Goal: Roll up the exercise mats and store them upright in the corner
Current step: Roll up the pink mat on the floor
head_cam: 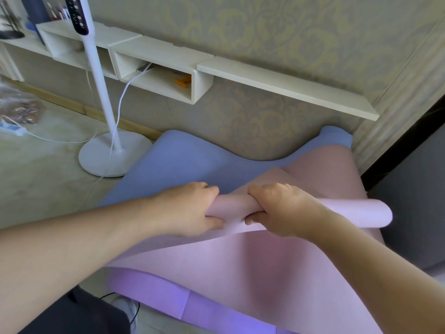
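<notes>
Patterned wallpaper (pixel 277 27) backed a low white shelf unit (pixel 159 68), and a white fan stand (pixel 113 153) rested on the pale floor (pixel 41 169) to the left. Across the floor lay a blue mat (pixel 183 160), its far edge curling up against the wall. Over it lay a pink mat (pixel 252 268), partly rolled into a narrow tube at mid-frame. The left hand (pixel 190 208) gripped that roll from above, fingers curled over its far side and thumb tucked beneath. The right hand (pixel 281 208) gripped it just beside the left, fingers wrapped likewise. The roll's open end jutted past the right hand toward a dark doorway (pixel 409 145).
</notes>
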Available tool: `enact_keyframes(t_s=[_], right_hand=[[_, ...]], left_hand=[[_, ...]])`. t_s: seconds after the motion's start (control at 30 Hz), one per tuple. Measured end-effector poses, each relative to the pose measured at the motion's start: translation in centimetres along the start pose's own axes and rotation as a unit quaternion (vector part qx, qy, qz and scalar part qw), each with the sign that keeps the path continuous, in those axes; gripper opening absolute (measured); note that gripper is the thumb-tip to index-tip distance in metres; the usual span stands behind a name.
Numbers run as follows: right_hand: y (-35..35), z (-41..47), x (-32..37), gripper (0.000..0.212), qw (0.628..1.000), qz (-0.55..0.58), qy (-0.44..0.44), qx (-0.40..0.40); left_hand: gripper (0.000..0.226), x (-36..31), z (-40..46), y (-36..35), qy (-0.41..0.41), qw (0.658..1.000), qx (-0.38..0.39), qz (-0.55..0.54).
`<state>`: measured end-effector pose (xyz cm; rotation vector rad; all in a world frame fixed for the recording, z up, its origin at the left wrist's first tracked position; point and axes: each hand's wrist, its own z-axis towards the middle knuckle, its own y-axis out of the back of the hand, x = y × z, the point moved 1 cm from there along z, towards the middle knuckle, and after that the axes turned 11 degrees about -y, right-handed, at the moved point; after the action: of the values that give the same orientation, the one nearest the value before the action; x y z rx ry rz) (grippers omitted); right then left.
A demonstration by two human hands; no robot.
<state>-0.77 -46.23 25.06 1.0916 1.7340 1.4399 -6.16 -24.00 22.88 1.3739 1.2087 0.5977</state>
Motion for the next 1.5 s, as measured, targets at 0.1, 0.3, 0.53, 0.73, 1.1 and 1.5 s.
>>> enact_keyframes(t_s=[0.1, 0.3, 0.53, 0.73, 1.1, 1.5], right_hand=[[0.5, -0.3, 0.3, 0.037, 0.999, 0.044, -0.016, 0.024], [0.6, -0.9, 0.7, 0.051, 0.989, -0.075, 0.038, -0.121], [0.0, -1.0, 0.8, 0.037, 0.997, -0.060, 0.007, -0.042], [0.3, -1.6, 1.1, 0.039, 0.997, -0.053, -0.001, -0.055], [-0.3, -1.0, 0.9, 0.032, 0.999, -0.044, -0.019, -0.024], [-0.6, -1.1, 0.8, 0.051, 0.975, -0.118, 0.035, -0.183]], left_hand=[[0.053, -1.6, -0.6, -0.4, -0.006, 0.995, -0.039, 0.095], [0.045, -0.5, -0.2, -0.4, 0.000, 0.999, -0.041, 0.022], [0.054, -1.3, -1.2, 0.5, 0.006, 0.999, -0.030, 0.032], [0.043, -1.7, -0.9, -0.4, 0.013, 0.996, -0.051, 0.078], [0.054, -1.6, -1.1, 0.0, 0.015, 0.995, -0.033, 0.088], [0.043, -0.6, -1.0, 1.1, 0.037, 0.998, -0.008, -0.049]])
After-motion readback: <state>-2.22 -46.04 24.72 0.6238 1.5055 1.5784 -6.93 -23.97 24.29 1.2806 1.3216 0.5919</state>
